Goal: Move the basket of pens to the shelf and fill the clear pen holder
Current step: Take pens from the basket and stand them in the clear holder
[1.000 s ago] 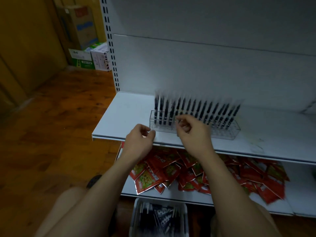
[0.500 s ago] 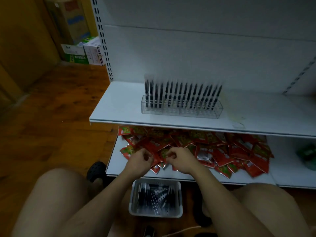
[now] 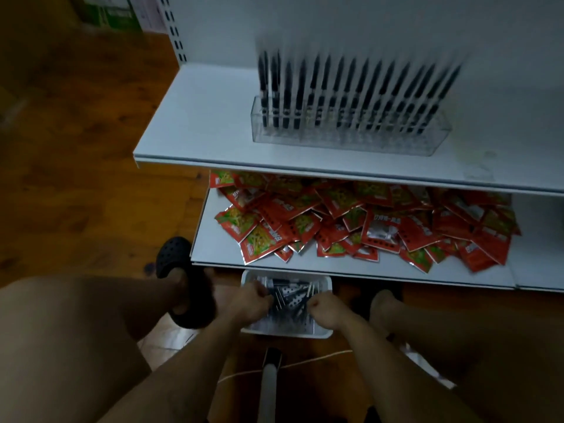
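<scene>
- Both forearms reach down at lower centre; left hand [image 3: 248,302] and right hand [image 3: 328,311] curl among the pens [image 3: 290,296], though a grip cannot be told.
- White basket [image 3: 287,333] sits on the floor [image 3: 91,154]; the clear pen holder [image 3: 351,140], upper right, carries upright black pens.

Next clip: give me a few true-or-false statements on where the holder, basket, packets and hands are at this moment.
1. The holder stands on the upper shelf with pens in it. True.
2. Both hands are up at the holder. False: the left hand and right hand are down in the basket.
3. The basket sits on the floor. True.
4. The red packets lie on the upper shelf. False: they lie on the lower shelf.
</scene>
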